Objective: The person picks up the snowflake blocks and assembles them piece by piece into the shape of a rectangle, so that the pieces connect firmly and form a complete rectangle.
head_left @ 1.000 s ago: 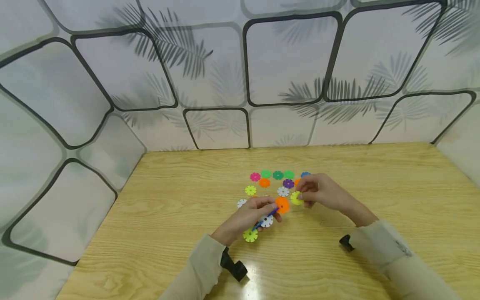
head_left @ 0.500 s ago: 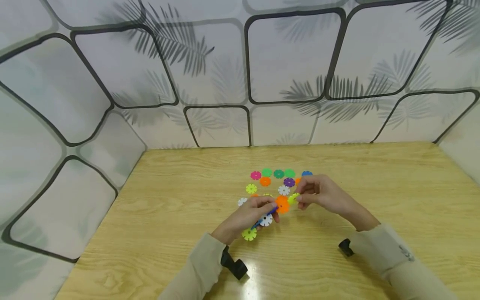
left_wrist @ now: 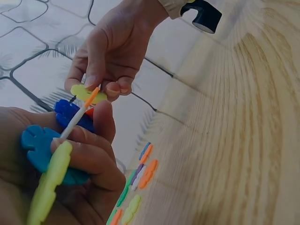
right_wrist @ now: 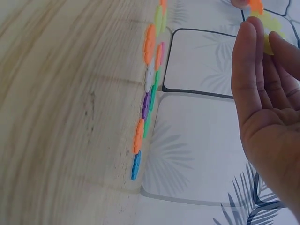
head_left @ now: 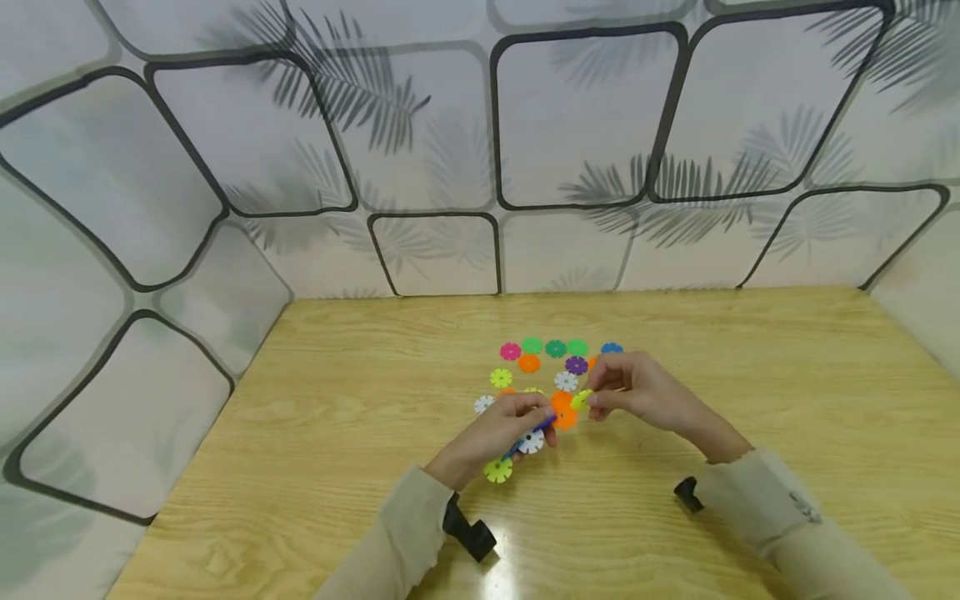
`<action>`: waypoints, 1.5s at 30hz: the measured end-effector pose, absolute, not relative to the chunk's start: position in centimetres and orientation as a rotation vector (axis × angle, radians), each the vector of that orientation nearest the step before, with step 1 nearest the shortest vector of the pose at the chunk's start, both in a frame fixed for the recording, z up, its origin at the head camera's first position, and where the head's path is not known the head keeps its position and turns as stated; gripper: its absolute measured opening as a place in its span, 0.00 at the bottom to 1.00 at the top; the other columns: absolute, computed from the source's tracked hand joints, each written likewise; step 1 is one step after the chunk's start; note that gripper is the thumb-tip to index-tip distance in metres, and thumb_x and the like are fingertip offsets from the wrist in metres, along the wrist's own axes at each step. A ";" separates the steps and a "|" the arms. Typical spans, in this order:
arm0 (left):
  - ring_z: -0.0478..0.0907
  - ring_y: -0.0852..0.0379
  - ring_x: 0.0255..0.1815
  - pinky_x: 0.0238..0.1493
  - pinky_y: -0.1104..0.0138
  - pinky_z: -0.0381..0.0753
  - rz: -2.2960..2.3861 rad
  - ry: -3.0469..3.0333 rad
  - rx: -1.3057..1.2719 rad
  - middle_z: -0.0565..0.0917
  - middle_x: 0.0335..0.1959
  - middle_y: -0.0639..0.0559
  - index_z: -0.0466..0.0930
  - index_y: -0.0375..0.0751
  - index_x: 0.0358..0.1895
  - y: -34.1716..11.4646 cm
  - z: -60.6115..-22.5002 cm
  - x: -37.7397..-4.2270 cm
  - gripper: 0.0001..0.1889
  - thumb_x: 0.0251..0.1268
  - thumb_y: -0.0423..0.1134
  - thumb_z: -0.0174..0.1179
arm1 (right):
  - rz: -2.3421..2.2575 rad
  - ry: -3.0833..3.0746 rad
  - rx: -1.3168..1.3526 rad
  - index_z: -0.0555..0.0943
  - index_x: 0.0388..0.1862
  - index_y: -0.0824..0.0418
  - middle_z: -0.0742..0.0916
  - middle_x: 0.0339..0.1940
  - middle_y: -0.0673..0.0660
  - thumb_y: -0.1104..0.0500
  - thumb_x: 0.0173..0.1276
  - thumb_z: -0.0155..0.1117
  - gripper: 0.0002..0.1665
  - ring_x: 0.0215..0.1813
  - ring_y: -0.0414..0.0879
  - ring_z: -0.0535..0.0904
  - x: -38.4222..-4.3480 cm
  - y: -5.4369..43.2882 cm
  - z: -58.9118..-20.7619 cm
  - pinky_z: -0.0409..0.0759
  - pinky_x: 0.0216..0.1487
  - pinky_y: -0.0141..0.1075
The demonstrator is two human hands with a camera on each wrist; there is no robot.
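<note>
My left hand (head_left: pixel 491 433) grips a joined chain of notched plastic discs. In it are a yellow disc (head_left: pixel 498 469) at the near end, a teal-blue disc (left_wrist: pixel 37 143), a white disc (head_left: pixel 532 442), a dark blue disc (left_wrist: pixel 68 111) and an orange disc (head_left: pixel 564 411) at the far end. Between thumb and fingertips, my right hand (head_left: pixel 645 396) pinches another yellow disc (head_left: pixel 581 400), tilted, at the orange disc's right edge. Whether their slots are engaged cannot be told. My left fingers cover part of the chain.
Loose discs lie flat on the wooden table (head_left: pixel 337 433) beyond my hands, among them a pink disc (head_left: pixel 511 352), a purple disc (head_left: pixel 577 365) and a white disc (head_left: pixel 566 381). A patterned wall (head_left: pixel 435 254) stands behind the table.
My right hand has moved slightly left, bringing its yellow disc up to the orange disc and tilting it. My left hand and its chain have stayed nearly still.
</note>
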State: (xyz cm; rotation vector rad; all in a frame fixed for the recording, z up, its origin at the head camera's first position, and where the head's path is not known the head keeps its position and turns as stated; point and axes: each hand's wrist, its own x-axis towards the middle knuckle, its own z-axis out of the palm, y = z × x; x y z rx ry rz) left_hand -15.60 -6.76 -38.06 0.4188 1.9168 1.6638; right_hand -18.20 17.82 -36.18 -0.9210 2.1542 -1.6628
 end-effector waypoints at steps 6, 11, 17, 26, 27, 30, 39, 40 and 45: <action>0.64 0.63 0.19 0.19 0.74 0.63 1.686 1.917 0.400 0.81 0.29 0.53 0.76 0.27 0.44 -6.8 -38.0 -15.5 0.14 0.83 0.37 0.47 | -1.671 2.130 -0.960 0.75 0.36 0.77 0.84 0.33 0.74 0.80 0.69 0.58 0.03 0.34 0.45 0.87 -18.2 17.6 -36.2 0.88 0.38 0.41; 0.63 0.63 0.18 0.17 0.75 0.62 1.721 1.907 0.397 0.81 0.28 0.53 0.76 0.25 0.42 -6.7 -38.1 -15.6 0.15 0.83 0.36 0.46 | -1.696 2.111 -1.002 0.75 0.35 0.78 0.85 0.33 0.73 0.80 0.69 0.57 0.03 0.34 0.47 0.88 -18.3 17.4 -36.3 0.88 0.39 0.40; 0.63 0.63 0.19 0.18 0.74 0.63 1.722 1.936 0.374 0.80 0.28 0.53 0.78 0.30 0.42 -6.6 -38.0 -15.8 0.14 0.83 0.37 0.47 | -1.683 2.170 -1.051 0.76 0.34 0.76 0.86 0.32 0.66 0.81 0.66 0.61 0.05 0.33 0.47 0.87 -18.2 16.9 -36.4 0.88 0.38 0.41; 0.66 0.63 0.20 0.20 0.75 0.68 1.750 1.908 0.389 0.82 0.31 0.54 0.77 0.30 0.46 -6.3 -38.0 -16.2 0.14 0.83 0.38 0.47 | -1.509 2.358 -0.885 0.81 0.45 0.73 0.85 0.44 0.67 0.76 0.67 0.64 0.09 0.40 0.55 0.86 -19.5 18.1 -35.3 0.87 0.43 0.45; 0.67 0.63 0.20 0.20 0.75 0.68 1.752 1.903 0.383 0.82 0.31 0.54 0.76 0.29 0.46 -6.3 -38.1 -16.1 0.14 0.83 0.38 0.46 | -1.510 2.367 -0.839 0.80 0.46 0.74 0.85 0.45 0.67 0.76 0.68 0.63 0.08 0.40 0.56 0.86 -19.8 18.4 -35.3 0.87 0.43 0.45; 0.67 0.62 0.20 0.20 0.75 0.69 1.759 1.900 0.381 0.82 0.31 0.53 0.75 0.26 0.47 -6.5 -38.3 -15.9 0.15 0.83 0.38 0.46 | -1.512 2.408 -0.716 0.80 0.45 0.75 0.85 0.44 0.68 0.74 0.70 0.62 0.07 0.41 0.59 0.85 -20.5 19.4 -35.3 0.87 0.44 0.46; 0.66 0.62 0.21 0.18 0.75 0.68 1.793 1.864 0.399 0.80 0.30 0.53 0.74 0.25 0.44 -6.6 -38.2 -15.7 0.14 0.84 0.36 0.45 | -1.407 2.555 -0.584 0.80 0.44 0.77 0.86 0.41 0.67 0.72 0.71 0.63 0.07 0.39 0.58 0.85 -22.1 21.2 -36.1 0.87 0.41 0.44; 0.66 0.62 0.21 0.18 0.75 0.68 1.792 1.866 0.399 0.80 0.30 0.53 0.75 0.27 0.43 -6.6 -38.2 -15.7 0.14 0.84 0.36 0.45 | -1.393 2.566 -0.572 0.80 0.44 0.77 0.86 0.41 0.67 0.71 0.71 0.63 0.07 0.39 0.58 0.85 -22.3 21.3 -36.2 0.87 0.41 0.44; 0.65 0.62 0.20 0.18 0.75 0.67 1.791 1.857 0.377 0.80 0.30 0.52 0.75 0.34 0.39 -6.6 -38.3 -15.8 0.13 0.84 0.36 0.45 | -1.294 2.625 -0.504 0.79 0.45 0.77 0.86 0.41 0.67 0.70 0.71 0.62 0.08 0.39 0.57 0.84 -23.0 21.5 -36.5 0.87 0.39 0.45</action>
